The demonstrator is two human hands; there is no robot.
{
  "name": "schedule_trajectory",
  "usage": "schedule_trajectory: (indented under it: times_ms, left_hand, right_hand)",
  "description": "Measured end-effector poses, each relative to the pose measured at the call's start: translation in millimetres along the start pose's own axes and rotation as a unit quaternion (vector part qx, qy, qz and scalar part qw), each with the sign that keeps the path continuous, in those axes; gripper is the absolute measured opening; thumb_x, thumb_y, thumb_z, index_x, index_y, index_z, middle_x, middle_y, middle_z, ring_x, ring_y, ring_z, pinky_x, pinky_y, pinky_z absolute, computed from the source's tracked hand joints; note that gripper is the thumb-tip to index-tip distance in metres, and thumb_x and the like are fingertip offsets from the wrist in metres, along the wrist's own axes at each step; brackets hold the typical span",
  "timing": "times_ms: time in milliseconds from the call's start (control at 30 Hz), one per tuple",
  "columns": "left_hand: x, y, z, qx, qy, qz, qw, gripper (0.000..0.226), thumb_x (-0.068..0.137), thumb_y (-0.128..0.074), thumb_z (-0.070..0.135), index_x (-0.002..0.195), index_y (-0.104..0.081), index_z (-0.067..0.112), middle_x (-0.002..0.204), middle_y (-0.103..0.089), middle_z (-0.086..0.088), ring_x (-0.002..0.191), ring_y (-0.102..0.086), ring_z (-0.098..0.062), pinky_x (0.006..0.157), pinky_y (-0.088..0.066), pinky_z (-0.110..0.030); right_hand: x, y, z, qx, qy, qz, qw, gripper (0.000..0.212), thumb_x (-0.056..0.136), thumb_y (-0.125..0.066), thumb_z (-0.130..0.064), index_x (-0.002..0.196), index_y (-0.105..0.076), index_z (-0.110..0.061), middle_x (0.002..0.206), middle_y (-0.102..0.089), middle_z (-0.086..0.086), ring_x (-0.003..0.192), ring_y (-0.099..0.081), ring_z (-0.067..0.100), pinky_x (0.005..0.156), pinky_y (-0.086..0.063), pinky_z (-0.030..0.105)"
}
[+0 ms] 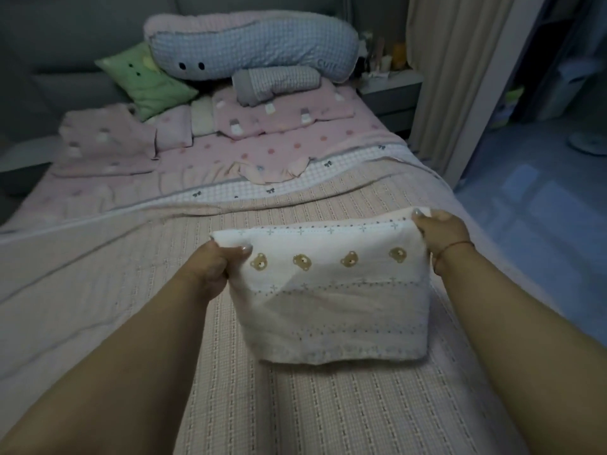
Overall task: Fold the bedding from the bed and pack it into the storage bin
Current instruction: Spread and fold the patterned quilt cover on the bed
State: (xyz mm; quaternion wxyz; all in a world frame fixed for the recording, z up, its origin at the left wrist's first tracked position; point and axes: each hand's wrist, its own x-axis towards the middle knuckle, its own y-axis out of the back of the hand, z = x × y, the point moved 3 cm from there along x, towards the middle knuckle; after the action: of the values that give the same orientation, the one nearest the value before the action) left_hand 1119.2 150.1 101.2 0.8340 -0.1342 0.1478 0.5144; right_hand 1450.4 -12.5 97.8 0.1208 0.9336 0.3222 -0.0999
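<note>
- Left hand (pixel 215 261) pinches the upper left corner of the folded white bear-print blanket (pixel 331 297).
- Right hand (pixel 441 234) grips its upper right corner.
- Blanket hangs between both hands, lower edge resting on the bed (pixel 131 307) with its woven pink cover.

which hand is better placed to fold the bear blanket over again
Right, marginally. Both hands pinch the bear blanket at its top corners, but the right hand holds the far corner higher, while the left hand sits lower.

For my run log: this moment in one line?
fold | left hand, right hand: each pinches a top corner of bear blanket | above bed
</note>
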Motion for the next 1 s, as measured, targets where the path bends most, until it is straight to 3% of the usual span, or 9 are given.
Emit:
schedule_trajectory:
  times_ms: [267, 400, 533, 633, 667, 700, 733, 833, 1000]
  left_hand:
    - [-3.1, -4.1, 65.3, -0.007, -0.161, -0.018, 0.987, 0.08, 0.06, -0.084, 0.013, 0.131, -0.051, -0.002, 0.122, -0.064, -0.016, 0.109, -0.064, -0.028, 0.081, -0.056, -0.032]
    - [-9.5, 7.1, -10.0, 0.027, -0.051, 0.0, 0.998, 0.07, 0.068, -0.077, 0.006, 0.132, -0.051, 0.007, 0.127, -0.062, -0.009, 0.118, -0.057, -0.028, 0.103, -0.044, -0.041]
    - [-39.6, 12.1, -134.3, 0.14, 0.149, 0.008, 0.979, 0.082, 0.049, -0.09, 0.012, 0.124, -0.059, 0.011, 0.122, -0.065, -0.01, 0.11, -0.06, -0.025, 0.099, -0.046, -0.04]
    - [-64.8, -6.2, -192.2, 0.222, 0.243, -0.026, 0.944, 0.119, 0.043, -0.09, 0.053, 0.138, -0.045, -0.003, 0.134, -0.055, -0.005, 0.119, -0.056, -0.023, 0.099, -0.041, -0.018]
    - [-66.3, -12.9, -205.8, 0.187, 0.259, -0.023, 0.947, 0.152, 0.019, -0.036, 0.088, 0.137, -0.042, -0.007, 0.128, -0.058, -0.002, 0.115, -0.059, -0.022, 0.093, -0.043, -0.013]
    - [-66.6, -16.6, -215.4, 0.119, 0.288, -0.004, 0.95, 0.072, 0.059, -0.049, -0.015, 0.131, -0.049, -0.01, 0.114, -0.068, -0.004, 0.101, -0.065, -0.023, 0.08, -0.052, -0.016]
    - [-61.2, -10.0, -222.6, 0.091, 0.278, 0.033, 0.956, 0.086, 0.05, -0.092, 0.02, 0.124, -0.057, -0.009, 0.098, -0.074, -0.006, 0.088, -0.068, -0.023, 0.066, -0.056, -0.021]
    - [-37.8, 0.4, -230.3, 0.086, 0.296, 0.088, 0.947, 0.058, 0.061, -0.088, 0.023, 0.111, -0.067, 0.001, 0.093, -0.074, -0.013, 0.083, -0.071, -0.028, 0.06, -0.055, -0.029]
    - [7.8, 0.1, -220.0, 0.157, 0.202, 0.152, 0.955, 0.038, 0.078, -0.077, 0.03, 0.106, -0.066, 0.008, 0.097, -0.07, -0.008, 0.088, -0.067, -0.028, 0.07, -0.054, -0.032]
  right_hand:
    - [14.5, 2.3, -64.7, 0.105, 0.101, -0.025, 0.989, 0.013, 0.096, -0.052, -0.02, 0.104, -0.061, -0.016, 0.09, -0.061, -0.003, 0.086, -0.058, 0.013, 0.068, -0.049, 0.016]
    - [22.4, 4.4, -0.1, 0.021, -0.026, -0.041, 0.999, 0.034, 0.087, -0.065, -0.029, 0.113, -0.063, -0.007, 0.106, -0.062, 0.008, 0.103, -0.059, 0.026, 0.094, -0.047, 0.035]
    - [-0.6, 16.0, 115.7, -0.203, -0.207, -0.116, 0.95, 0.061, 0.084, -0.068, -0.033, 0.127, -0.053, 0.007, 0.128, -0.056, 0.021, 0.112, -0.056, 0.034, 0.097, -0.046, 0.042]
    - [-24.5, 27.6, 186.7, -0.373, -0.278, -0.186, 0.865, 0.068, 0.09, -0.06, -0.034, 0.14, -0.036, 0.005, 0.147, -0.037, 0.02, 0.133, -0.04, 0.032, 0.109, -0.035, 0.035]
    - [-28.6, 29.5, 197.5, -0.403, -0.287, -0.196, 0.846, 0.067, 0.092, -0.057, -0.035, 0.142, -0.035, 0.004, 0.148, -0.036, 0.018, 0.135, -0.039, 0.029, 0.108, -0.034, 0.031]
    - [-27.6, 30.9, 205.7, -0.407, -0.295, -0.194, 0.842, 0.063, 0.092, -0.057, -0.033, 0.141, -0.038, 0.003, 0.146, -0.039, 0.017, 0.132, -0.042, 0.029, 0.107, -0.036, 0.031]
    - [-25.7, 30.3, 208.3, -0.384, -0.31, -0.187, 0.849, 0.059, 0.09, -0.059, -0.03, 0.137, -0.044, 0.003, 0.141, -0.046, 0.018, 0.126, -0.047, 0.03, 0.106, -0.039, 0.033]
    - [-4.3, 19.7, 210.9, -0.279, -0.313, -0.141, 0.897, 0.066, 0.077, -0.07, -0.041, 0.127, -0.056, 0.0, 0.123, -0.06, 0.02, 0.109, -0.059, 0.034, 0.1, -0.047, 0.045]
    - [24.3, -25.1, 180.4, -0.293, -0.171, -0.118, 0.933, 0.068, 0.08, -0.065, -0.052, 0.127, -0.053, -0.003, 0.121, -0.06, 0.017, 0.105, -0.06, 0.031, 0.085, -0.048, 0.033]
